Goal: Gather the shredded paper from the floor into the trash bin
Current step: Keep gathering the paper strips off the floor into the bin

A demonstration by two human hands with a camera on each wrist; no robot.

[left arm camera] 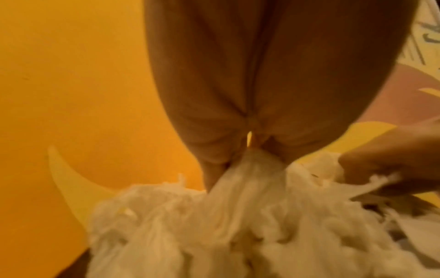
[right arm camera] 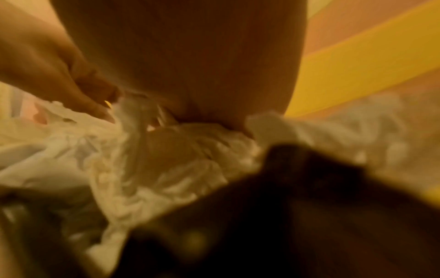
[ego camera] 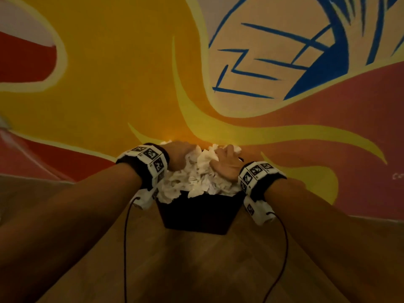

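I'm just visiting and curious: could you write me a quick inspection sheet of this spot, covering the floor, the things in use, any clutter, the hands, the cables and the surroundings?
Surface: wooden floor, dimly lit.
Job's things: black trash bin stands on the floor by the wall; white shredded paper is heaped above its rim.
Clutter: nothing seen on the visible floor.
Hands: left hand and right hand both lie on the heap, fingers sunk into the paper; whether they grip it, I cannot tell.
Cables: a dark cable hangs from each wrist band.
Surroundings: painted wall in yellow, red and blue.
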